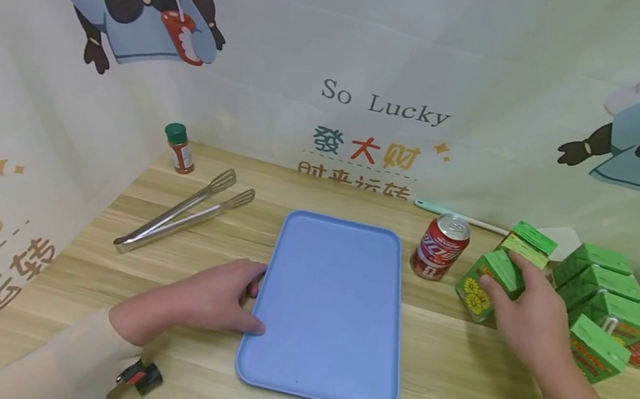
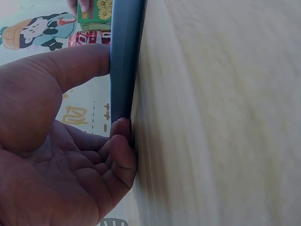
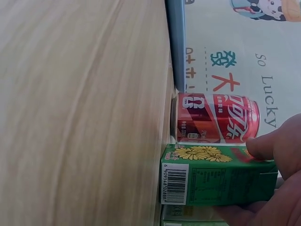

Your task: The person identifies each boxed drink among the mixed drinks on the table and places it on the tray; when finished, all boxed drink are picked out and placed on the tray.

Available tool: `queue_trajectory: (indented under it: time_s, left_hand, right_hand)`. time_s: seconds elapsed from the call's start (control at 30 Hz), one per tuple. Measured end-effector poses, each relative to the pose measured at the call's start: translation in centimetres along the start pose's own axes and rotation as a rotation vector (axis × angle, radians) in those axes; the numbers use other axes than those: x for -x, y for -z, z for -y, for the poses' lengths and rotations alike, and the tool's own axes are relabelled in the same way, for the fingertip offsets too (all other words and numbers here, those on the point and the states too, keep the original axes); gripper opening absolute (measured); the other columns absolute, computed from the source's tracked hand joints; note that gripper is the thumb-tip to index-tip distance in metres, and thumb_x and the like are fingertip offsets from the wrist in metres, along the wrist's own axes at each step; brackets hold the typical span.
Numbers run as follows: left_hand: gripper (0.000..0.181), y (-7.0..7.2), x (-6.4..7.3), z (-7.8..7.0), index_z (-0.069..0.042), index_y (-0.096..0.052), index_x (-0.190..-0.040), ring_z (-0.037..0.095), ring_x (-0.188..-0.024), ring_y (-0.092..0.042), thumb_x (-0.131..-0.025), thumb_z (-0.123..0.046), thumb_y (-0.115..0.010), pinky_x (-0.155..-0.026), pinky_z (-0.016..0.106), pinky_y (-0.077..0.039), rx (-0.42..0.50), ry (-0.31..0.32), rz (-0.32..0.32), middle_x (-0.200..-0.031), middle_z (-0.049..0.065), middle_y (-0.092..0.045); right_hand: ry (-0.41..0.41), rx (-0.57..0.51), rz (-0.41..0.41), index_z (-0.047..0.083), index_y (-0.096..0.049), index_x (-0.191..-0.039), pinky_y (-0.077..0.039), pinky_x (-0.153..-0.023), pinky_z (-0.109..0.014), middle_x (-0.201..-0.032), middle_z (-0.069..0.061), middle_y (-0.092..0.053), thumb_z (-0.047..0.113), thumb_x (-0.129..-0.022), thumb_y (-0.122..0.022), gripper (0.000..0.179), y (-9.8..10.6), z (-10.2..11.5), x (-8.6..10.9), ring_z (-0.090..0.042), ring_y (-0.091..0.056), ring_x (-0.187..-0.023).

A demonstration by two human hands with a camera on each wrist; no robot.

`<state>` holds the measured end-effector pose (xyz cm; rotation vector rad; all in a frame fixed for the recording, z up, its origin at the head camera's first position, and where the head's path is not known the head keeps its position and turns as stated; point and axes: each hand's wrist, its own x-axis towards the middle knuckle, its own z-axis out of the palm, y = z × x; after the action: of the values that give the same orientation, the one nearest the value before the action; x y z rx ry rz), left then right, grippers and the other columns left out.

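In the head view, your left hand [image 1: 217, 295] pinches the left edge of the blue tray [image 1: 333, 313], thumb over the rim and the other fingers curled beside it. The tray lies on the worktop [image 1: 194, 361], with bare wood along its near and right edges. Your right hand [image 1: 536, 317] pinches a green carton [image 1: 476, 294] between thumb and fingers, right of the tray and just beside a red can [image 1: 440, 246]. Room is tight there: a second carton [image 1: 529, 243] stands close behind, and grouped cartons [image 1: 609, 294] crowd your right side. On your left you have tongs [image 1: 186, 213], arms spread, well apart from the tray.

In the left wrist view, your thumb meets the tray's upper side while your curled fingers reach its lower edge, right by the worktop.

In the right wrist view, your thumb presses one side of the carton and your fingers the opposite one. Its base is at the worktop; you cannot tell whether it touches.
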<state>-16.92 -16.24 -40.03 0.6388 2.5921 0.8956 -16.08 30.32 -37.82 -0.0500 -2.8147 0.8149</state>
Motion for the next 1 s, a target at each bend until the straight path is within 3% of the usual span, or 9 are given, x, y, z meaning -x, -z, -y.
queue_trajectory:
  time_s: [0.17,0.37,0.6,0.8,0.9,1.0]
  left_hand:
    - [0.052,0.0,0.1,0.0,-0.008,-0.062,-0.113,0.019,-0.081,-0.054,-0.081,-0.025,-0.099,-0.069,0.034,-0.048,-0.002,0.01,-0.002,-0.097,0.004,-0.059]
    - [0.051,0.0,0.1,0.0,-0.008,-0.062,-0.112,0.018,-0.08,-0.055,-0.081,-0.025,-0.099,-0.067,0.033,-0.048,0.004,0.006,-0.001,-0.097,0.004,-0.059]
    - [0.049,0.1,0.0,0.0,-0.01,-0.061,-0.108,0.018,-0.078,-0.054,-0.081,-0.026,-0.099,-0.066,0.032,-0.048,0.004,-0.006,0.007,-0.095,0.004,-0.059]
    - [0.051,0.1,0.0,0.1,-0.009,-0.061,-0.109,0.018,-0.078,-0.054,-0.08,-0.026,-0.1,-0.066,0.032,-0.048,0.004,-0.006,0.008,-0.095,0.003,-0.059]
    - [0.051,0.1,-0.1,0.1,-0.009,-0.062,-0.11,0.018,-0.078,-0.055,-0.08,-0.026,-0.1,-0.066,0.033,-0.048,0.008,0.001,0.01,-0.095,0.004,-0.06]
    - [0.051,0.1,-0.1,0.2,-0.008,-0.063,-0.11,0.018,-0.078,-0.055,-0.08,-0.025,-0.1,-0.066,0.033,-0.048,0.014,0.005,0.014,-0.094,0.004,-0.06]
  right_hand:
    - [-0.04,-0.021,0.01,-0.004,-0.04,-0.167,-0.053,-0.081,-0.06,-0.149,-0.044,-0.054,0.048,-0.112,-0.066,0.08,0.0,-0.2,-0.2,-0.049,-0.065,-0.109]
    - [-0.072,-0.077,0.024,-0.007,-0.043,-0.164,-0.049,-0.074,-0.043,-0.138,-0.037,-0.064,0.052,-0.11,-0.068,0.084,-0.3,-0.4,-0.3,-0.043,-0.066,-0.106]
    - [-0.109,-0.135,0.031,-0.007,-0.039,-0.166,-0.053,-0.087,-0.057,-0.145,-0.037,-0.061,0.055,-0.106,-0.072,0.092,-1.0,-0.6,-0.3,-0.049,-0.065,-0.118]
    - [-0.082,-0.123,-0.003,-0.006,-0.049,-0.161,-0.052,-0.081,-0.048,-0.131,-0.034,-0.069,0.052,-0.106,-0.075,0.085,-1.1,-0.5,-0.3,-0.045,-0.068,-0.11]
    - [-0.075,-0.118,0.007,-0.007,-0.048,-0.161,-0.055,-0.086,-0.056,-0.136,-0.036,-0.067,0.053,-0.107,-0.073,0.085,-1.1,-0.4,-0.2,-0.049,-0.067,-0.116]
    - [-0.07,-0.111,0.014,-0.008,-0.048,-0.161,-0.055,-0.086,-0.056,-0.135,-0.035,-0.068,0.052,-0.107,-0.072,0.084,-1.0,-0.3,-0.2,-0.048,-0.068,-0.113]
